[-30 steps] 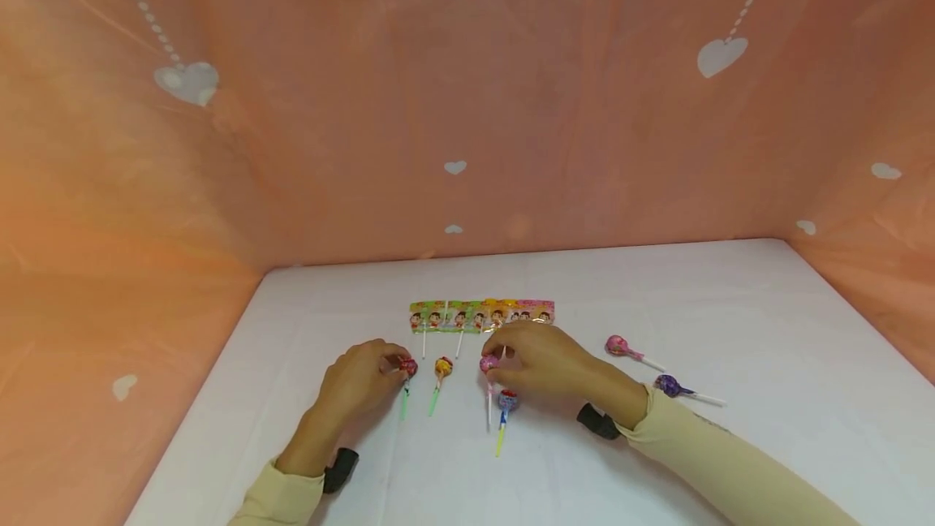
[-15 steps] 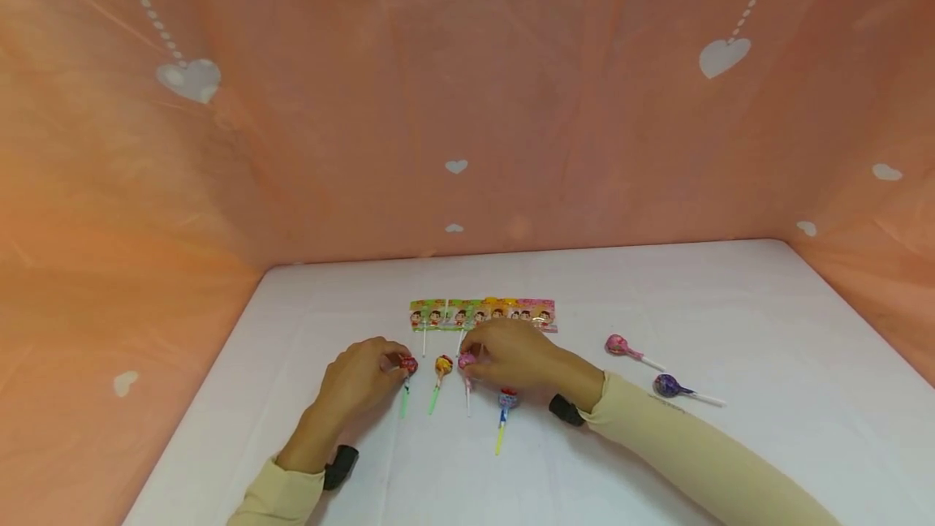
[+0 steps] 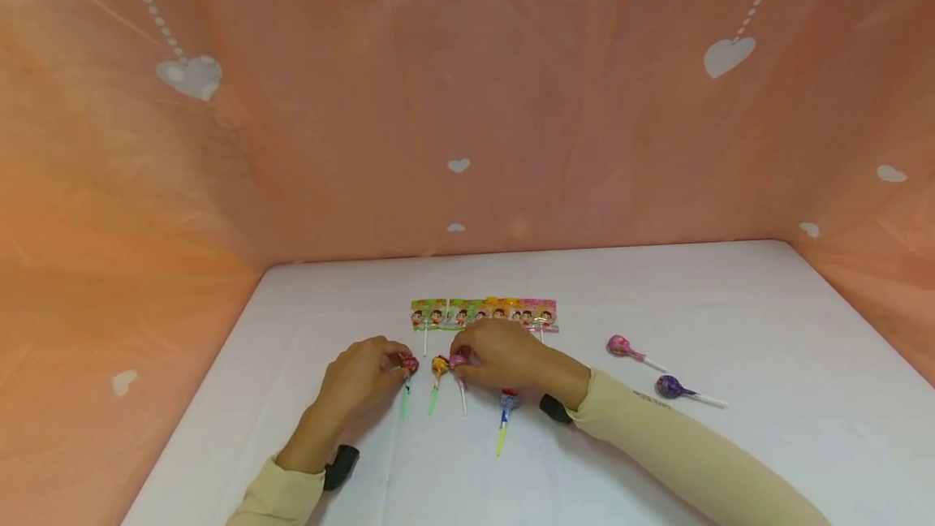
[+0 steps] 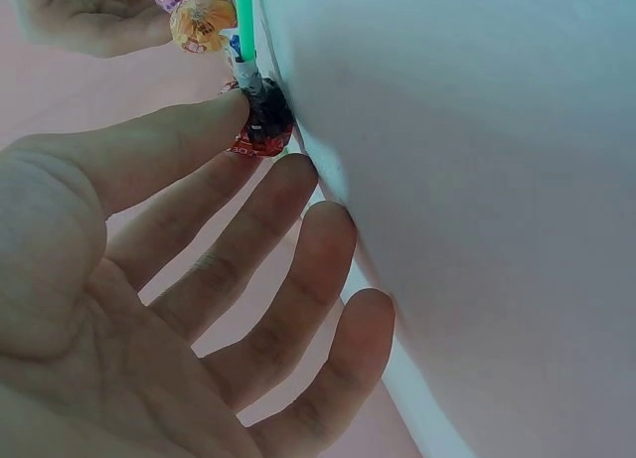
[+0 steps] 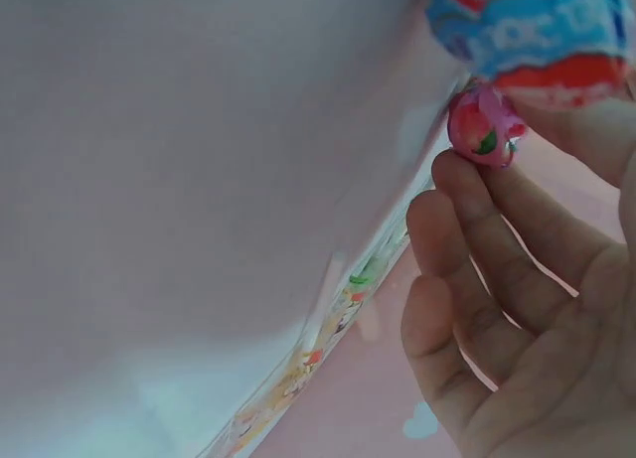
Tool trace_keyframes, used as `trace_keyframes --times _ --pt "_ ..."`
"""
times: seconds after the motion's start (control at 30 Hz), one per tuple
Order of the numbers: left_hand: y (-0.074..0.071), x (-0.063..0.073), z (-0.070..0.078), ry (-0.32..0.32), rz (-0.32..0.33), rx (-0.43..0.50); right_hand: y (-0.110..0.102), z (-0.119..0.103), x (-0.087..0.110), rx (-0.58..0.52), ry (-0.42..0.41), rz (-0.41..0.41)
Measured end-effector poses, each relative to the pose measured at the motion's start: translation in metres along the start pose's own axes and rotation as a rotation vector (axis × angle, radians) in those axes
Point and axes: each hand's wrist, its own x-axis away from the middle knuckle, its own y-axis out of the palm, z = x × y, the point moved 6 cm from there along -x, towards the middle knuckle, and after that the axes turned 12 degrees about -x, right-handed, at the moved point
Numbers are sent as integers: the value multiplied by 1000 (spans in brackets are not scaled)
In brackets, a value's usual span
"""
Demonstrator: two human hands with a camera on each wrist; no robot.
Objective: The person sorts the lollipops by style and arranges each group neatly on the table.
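On the white table my left hand point(image 3: 361, 376) pinches the head of a red lollipop point(image 3: 410, 364) between thumb and index finger; its green stick points toward me. My right hand point(image 3: 500, 354) pinches a pink lollipop point(image 3: 456, 361) by its head, right beside a yellow lollipop point(image 3: 439, 364). The heads of these two appear to touch. In the left wrist view the red lollipop point(image 4: 266, 120) has a dark wrapper neck, and the other left fingers are spread. A blue lollipop point(image 5: 537, 31) looms close in the right wrist view, in front of the held pink lollipop point(image 5: 485, 125).
Behind the hands lies a row of flat-wrapped lollipops point(image 3: 445, 314) in green, orange and pink, partly hidden by my right hand. A pink lollipop point(image 3: 618, 345) and a purple lollipop point(image 3: 668, 385) lie to the right. Orange cloth point(image 3: 511, 144) walls the table's back and sides.
My right hand has slid the pink lollipop leftward, away from the blue one and up against the yellow one, which has shifted slightly left. The left hand has stayed on the red lollipop.
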Motion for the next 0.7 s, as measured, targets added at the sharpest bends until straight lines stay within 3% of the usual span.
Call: trace_keyframes --times 0.17,0.7 --pt "0 0 0 -6 2 -5 2 -3 -3 -3 -11 -1" --pt "0 -1 -1 -23 9 51 -1 3 1 5 67 21"
